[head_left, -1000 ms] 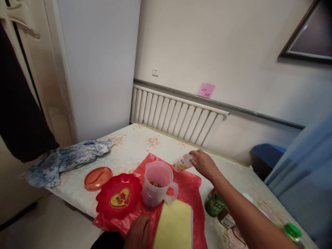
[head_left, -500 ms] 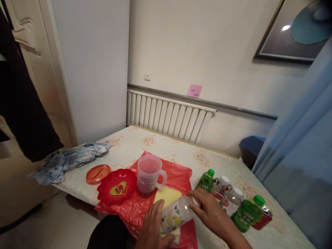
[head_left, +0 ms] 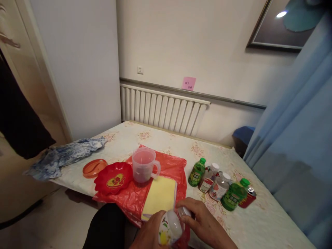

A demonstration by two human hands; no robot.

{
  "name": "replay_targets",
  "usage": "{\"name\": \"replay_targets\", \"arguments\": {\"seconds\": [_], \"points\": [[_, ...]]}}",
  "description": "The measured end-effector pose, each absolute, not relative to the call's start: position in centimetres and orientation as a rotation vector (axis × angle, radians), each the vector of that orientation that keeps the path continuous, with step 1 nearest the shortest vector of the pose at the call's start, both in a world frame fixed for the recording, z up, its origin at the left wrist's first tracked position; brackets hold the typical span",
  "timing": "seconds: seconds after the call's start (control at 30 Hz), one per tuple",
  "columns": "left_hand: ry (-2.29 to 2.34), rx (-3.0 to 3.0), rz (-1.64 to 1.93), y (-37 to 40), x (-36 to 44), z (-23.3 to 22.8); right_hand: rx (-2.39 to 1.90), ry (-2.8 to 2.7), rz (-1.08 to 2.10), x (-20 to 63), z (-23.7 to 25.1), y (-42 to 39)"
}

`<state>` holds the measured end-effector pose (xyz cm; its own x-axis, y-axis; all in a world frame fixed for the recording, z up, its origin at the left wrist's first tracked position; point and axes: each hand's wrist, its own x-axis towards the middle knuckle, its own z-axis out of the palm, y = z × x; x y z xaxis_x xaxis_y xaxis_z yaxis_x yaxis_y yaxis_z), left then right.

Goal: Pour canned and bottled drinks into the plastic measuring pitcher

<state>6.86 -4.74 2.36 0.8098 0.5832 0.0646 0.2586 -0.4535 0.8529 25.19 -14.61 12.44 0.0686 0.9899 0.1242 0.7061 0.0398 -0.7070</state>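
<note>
Clear bottle [head_left: 169,230] gripped between both hands' fingers [head_left: 188,207].

We see a softly, evenly lit room with a bright lamp glare on the dark-framed glazed picture [head_left: 281,26], wide-angle bending at the edges, and motion blur on the clear plastic bottle [head_left: 169,230] nearest us.

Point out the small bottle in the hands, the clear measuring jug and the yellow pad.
small bottle [head_left: 169,230], head view, on its clear rounded body.
measuring jug [head_left: 142,165], head view, on its front wall.
yellow pad [head_left: 160,195], head view, middle of its top face.
</note>
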Motion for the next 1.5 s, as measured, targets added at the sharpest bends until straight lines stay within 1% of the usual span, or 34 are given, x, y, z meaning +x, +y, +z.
{"name": "replay_targets", "arguments": {"seconds": [0.17, 0.27, 0.4, 0.5, 0.63, 0.83, 0.97, 1.1, 1.27, 1.4, 1.5], "points": [[0.581, 1.931, 0.357, -4.8, 5.9, 3.0, -1.600, -1.603, 0.692, 25.3, 11.5, -14.2], [0.552, 1.863, 0.367, -4.6, 5.1, 2.6, -1.539, -1.545, 0.705, 25.7, 10.7, -13.7], [0.621, 1.828, 0.384, -4.2, 4.1, 1.5, -1.676, -1.419, 0.701, 26.7, 8.1, -12.1], [0.686, 1.774, 0.384, -4.0, 3.6, 0.6, -1.819, -1.421, 0.588, 27.5, 5.1, -9.9], [0.775, 1.726, 0.427, -3.7, 3.3, -0.2, -1.895, -1.483, 0.477, 28.4, 1.6, -6.3], [0.814, 1.640, 0.485, -2.6, 2.5, -0.9, -1.939, -1.443, 0.385, 28.8, -0.5, -1.9], [0.798, 1.569, 0.500, -1.9, 1.7, -1.2, -1.926, -1.374, 0.355, 28.9, -0.2, -0.1], [0.855, 1.578, 0.526, -1.4, 1.1, -1.4, -1.818, -1.265, 0.324, 28.6, 2.1, 1.7], [0.855, 1.537, 0.549, -1.0, 0.9, -2.3, -1.557, -1.248, 0.458, 26.2, 5.1, 4.3], [0.852, 1.508, 0.563, -0.9, 0.7, -2.8, -1.431, -1.202, 0.590, 23.7, 5.5, 6.2], [0.876, 1.526, 0.568, -0.8, 0.3, -2.6, -1.383, -1.095, 0.596, 22.2, 5.4, 7.3]]}}
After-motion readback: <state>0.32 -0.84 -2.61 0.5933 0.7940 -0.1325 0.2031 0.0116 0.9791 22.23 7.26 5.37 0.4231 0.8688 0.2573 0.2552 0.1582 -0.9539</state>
